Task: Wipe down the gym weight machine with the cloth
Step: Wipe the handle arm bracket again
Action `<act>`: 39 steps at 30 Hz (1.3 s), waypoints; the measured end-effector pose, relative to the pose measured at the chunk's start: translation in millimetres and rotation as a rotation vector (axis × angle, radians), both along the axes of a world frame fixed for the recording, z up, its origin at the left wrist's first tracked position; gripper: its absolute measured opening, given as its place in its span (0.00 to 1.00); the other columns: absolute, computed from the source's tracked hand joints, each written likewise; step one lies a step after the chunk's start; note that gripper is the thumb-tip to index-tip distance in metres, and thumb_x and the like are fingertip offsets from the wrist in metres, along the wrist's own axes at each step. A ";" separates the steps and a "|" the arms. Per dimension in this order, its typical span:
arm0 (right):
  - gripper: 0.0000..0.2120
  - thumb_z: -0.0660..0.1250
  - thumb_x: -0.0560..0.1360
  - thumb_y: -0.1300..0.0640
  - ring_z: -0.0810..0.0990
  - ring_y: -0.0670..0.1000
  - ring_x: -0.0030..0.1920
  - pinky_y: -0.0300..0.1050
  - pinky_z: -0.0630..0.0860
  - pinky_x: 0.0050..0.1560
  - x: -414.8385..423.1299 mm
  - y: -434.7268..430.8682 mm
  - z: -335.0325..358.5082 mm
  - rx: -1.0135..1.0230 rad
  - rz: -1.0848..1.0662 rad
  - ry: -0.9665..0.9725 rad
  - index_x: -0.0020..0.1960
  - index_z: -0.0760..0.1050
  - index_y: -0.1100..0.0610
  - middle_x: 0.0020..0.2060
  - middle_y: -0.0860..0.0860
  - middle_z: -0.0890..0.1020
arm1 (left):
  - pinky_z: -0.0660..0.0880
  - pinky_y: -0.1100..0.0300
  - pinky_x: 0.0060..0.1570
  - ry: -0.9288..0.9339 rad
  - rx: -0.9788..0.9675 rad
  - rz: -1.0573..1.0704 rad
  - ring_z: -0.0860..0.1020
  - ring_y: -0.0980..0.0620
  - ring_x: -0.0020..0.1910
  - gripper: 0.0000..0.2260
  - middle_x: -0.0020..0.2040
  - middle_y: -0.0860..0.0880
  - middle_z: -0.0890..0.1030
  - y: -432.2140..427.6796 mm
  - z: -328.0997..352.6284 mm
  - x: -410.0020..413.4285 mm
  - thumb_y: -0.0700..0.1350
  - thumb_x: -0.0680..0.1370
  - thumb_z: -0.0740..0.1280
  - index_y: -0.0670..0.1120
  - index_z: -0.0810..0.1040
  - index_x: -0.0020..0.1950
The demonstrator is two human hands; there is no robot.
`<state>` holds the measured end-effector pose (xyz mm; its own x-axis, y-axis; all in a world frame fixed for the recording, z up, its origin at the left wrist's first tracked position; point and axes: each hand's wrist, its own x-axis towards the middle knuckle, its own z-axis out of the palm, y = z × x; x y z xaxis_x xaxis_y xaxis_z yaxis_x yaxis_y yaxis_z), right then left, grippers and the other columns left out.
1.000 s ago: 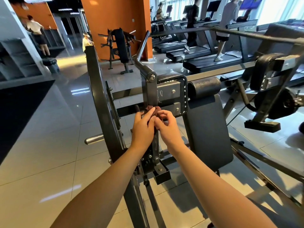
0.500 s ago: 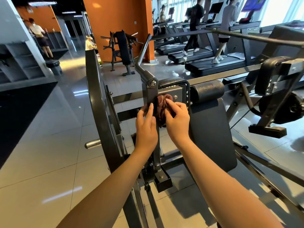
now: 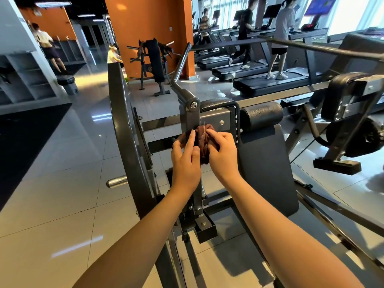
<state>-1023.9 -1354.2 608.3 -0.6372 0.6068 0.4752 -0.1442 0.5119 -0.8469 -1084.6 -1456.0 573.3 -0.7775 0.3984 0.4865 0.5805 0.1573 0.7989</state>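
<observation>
The cloth, dark red-brown and bunched, lies against the grey upright post of the weight machine. Just right of the curved frame, the left hand presses the cloth's left side with fairly straight fingers. The right hand pinches its upper folds with curled fingers, beside the black back pad; the hands are close together, cloth between them.

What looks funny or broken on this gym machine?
Nothing looks broken or spilled. The only odd bit is the brown cloth, bunched into a wad between the left hand and right hand against the grey metal plate, not spread flat.
</observation>
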 end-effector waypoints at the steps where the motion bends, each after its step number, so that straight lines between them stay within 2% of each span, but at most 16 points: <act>1: 0.19 0.62 0.81 0.67 0.73 0.41 0.56 0.24 0.71 0.54 -1.5 2.2 6.6 0.002 0.001 0.019 0.71 0.74 0.58 0.60 0.53 0.72 | 0.70 0.55 0.69 -0.003 0.005 -0.006 0.64 0.53 0.72 0.21 0.69 0.59 0.60 -0.6 0.3 -1.3 0.54 0.86 0.54 0.63 0.59 0.79; 4: 0.21 0.61 0.80 0.69 0.72 0.40 0.56 0.26 0.72 0.55 -12.2 5.2 20.1 -0.003 0.044 0.048 0.71 0.74 0.58 0.60 0.51 0.70 | 0.64 0.71 0.62 -0.003 -0.021 0.024 0.64 0.60 0.67 0.20 0.65 0.61 0.59 0.7 2.9 -2.9 0.51 0.86 0.55 0.57 0.62 0.80; 6: 0.21 0.60 0.81 0.69 0.73 0.43 0.56 0.32 0.76 0.55 -11.9 2.3 15.4 -0.034 0.075 0.031 0.71 0.74 0.57 0.59 0.51 0.70 | 0.63 0.75 0.59 0.004 -0.028 0.031 0.63 0.61 0.66 0.20 0.65 0.61 0.59 2.2 4.8 -0.1 0.50 0.87 0.55 0.56 0.62 0.80; 9: 0.21 0.60 0.82 0.67 0.75 0.44 0.56 0.34 0.78 0.52 -0.7 -4.4 -1.8 -0.063 0.097 -0.026 0.71 0.74 0.53 0.58 0.50 0.71 | 0.64 0.65 0.67 0.018 -0.030 0.035 0.63 0.56 0.70 0.20 0.68 0.58 0.60 1.9 4.1 2.4 0.50 0.87 0.54 0.56 0.62 0.80; 12: 0.21 0.60 0.82 0.67 0.75 0.46 0.56 0.33 0.78 0.52 -0.2 0.1 2.0 -0.051 0.101 -0.039 0.71 0.74 0.54 0.58 0.50 0.71 | 0.69 0.58 0.68 0.002 -0.008 0.002 0.65 0.54 0.71 0.20 0.69 0.58 0.60 -0.7 3.0 1.5 0.52 0.86 0.54 0.58 0.61 0.80; 14: 0.21 0.61 0.81 0.68 0.74 0.45 0.56 0.32 0.77 0.53 -6.7 2.1 12.9 -0.021 0.081 0.008 0.72 0.74 0.55 0.58 0.50 0.70 | 0.72 0.58 0.66 0.004 0.004 -0.008 0.67 0.55 0.68 0.19 0.66 0.60 0.61 -1.9 5.6 1.0 0.53 0.86 0.54 0.59 0.63 0.78; 17: 0.21 0.61 0.80 0.69 0.72 0.42 0.55 0.31 0.74 0.54 -15.6 -1.2 13.5 0.041 0.052 0.049 0.70 0.75 0.55 0.57 0.50 0.70 | 0.70 0.65 0.63 -0.011 0.003 0.014 0.67 0.60 0.66 0.19 0.67 0.58 0.62 -1.8 5.6 0.8 0.52 0.87 0.54 0.58 0.63 0.78; 20: 0.23 0.60 0.80 0.69 0.72 0.41 0.56 0.28 0.74 0.54 -5.4 -3.6 -2.8 0.020 0.074 -0.016 0.72 0.74 0.55 0.59 0.50 0.71 | 0.71 0.56 0.69 -0.003 0.000 0.014 0.66 0.57 0.70 0.21 0.71 0.56 0.62 -3.5 -0.3 -0.3 0.53 0.86 0.53 0.58 0.59 0.80; 23: 0.23 0.59 0.80 0.70 0.73 0.43 0.57 0.31 0.76 0.57 1.1 4.6 -1.9 0.013 0.101 -0.073 0.72 0.73 0.56 0.59 0.49 0.70 | 0.71 0.51 0.70 -0.007 -0.020 0.006 0.64 0.54 0.73 0.21 0.74 0.54 0.61 -4.4 -2.1 1.8 0.54 0.87 0.53 0.60 0.59 0.80; 25: 0.22 0.59 0.81 0.69 0.73 0.45 0.58 0.32 0.76 0.58 -5.5 6.2 9.3 -0.008 0.114 -0.020 0.72 0.73 0.56 0.59 0.50 0.70 | 0.73 0.53 0.68 -0.003 -0.013 0.012 0.66 0.55 0.71 0.20 0.72 0.54 0.62 -4.0 1.1 3.0 0.54 0.86 0.53 0.60 0.61 0.79; 28: 0.21 0.60 0.81 0.67 0.73 0.44 0.57 0.35 0.76 0.58 -15.6 0.3 13.2 -0.010 0.088 0.040 0.73 0.73 0.55 0.58 0.49 0.70 | 0.71 0.61 0.67 0.008 -0.017 0.033 0.66 0.59 0.69 0.19 0.72 0.53 0.64 -3.5 3.5 3.9 0.51 0.87 0.54 0.58 0.62 0.78; 31: 0.22 0.60 0.81 0.67 0.74 0.44 0.57 0.32 0.75 0.58 -10.9 -2.4 -10.8 -0.039 0.088 -0.037 0.73 0.73 0.53 0.60 0.50 0.71 | 0.69 0.57 0.70 0.004 -0.052 0.044 0.65 0.55 0.73 0.21 0.75 0.52 0.62 -5.1 1.2 5.2 0.52 0.87 0.53 0.56 0.59 0.81; 32: 0.20 0.60 0.82 0.65 0.74 0.42 0.56 0.30 0.74 0.57 -6.6 -2.2 -20.9 -0.032 0.086 -0.094 0.71 0.74 0.52 0.60 0.50 0.73 | 0.69 0.56 0.71 -0.006 -0.072 0.048 0.64 0.54 0.74 0.22 0.75 0.52 0.62 -6.1 0.8 6.5 0.53 0.87 0.53 0.56 0.58 0.81; 34: 0.17 0.61 0.82 0.62 0.74 0.37 0.54 0.31 0.75 0.58 4.0 -2.5 -34.4 0.009 0.060 -0.151 0.68 0.77 0.51 0.58 0.50 0.77 | 0.67 0.56 0.72 -0.024 -0.108 0.045 0.61 0.54 0.76 0.23 0.77 0.54 0.60 -10.4 1.4 9.2 0.54 0.86 0.52 0.56 0.56 0.82; 36: 0.18 0.62 0.81 0.64 0.73 0.34 0.56 0.26 0.72 0.58 11.6 -1.7 -28.6 -0.009 0.017 -0.066 0.68 0.77 0.52 0.59 0.49 0.77 | 0.66 0.59 0.71 -0.006 -0.131 0.015 0.61 0.57 0.75 0.23 0.77 0.54 0.60 -15.9 2.5 12.0 0.54 0.86 0.52 0.56 0.55 0.82; 39: 0.18 0.63 0.81 0.65 0.73 0.40 0.58 0.22 0.69 0.56 4.0 1.0 -0.1 -0.004 0.004 0.080 0.70 0.75 0.55 0.60 0.49 0.72 | 0.65 0.59 0.73 -0.026 -0.114 0.005 0.63 0.59 0.74 0.22 0.75 0.53 0.65 -19.6 1.0 9.8 0.52 0.87 0.53 0.53 0.58 0.81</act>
<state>-1020.0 -1353.2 608.2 -0.5998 0.6059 0.5226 -0.2136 0.5081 -0.8344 -1074.8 -1475.6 574.3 -0.7917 0.4457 0.4178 0.5585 0.2511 0.7906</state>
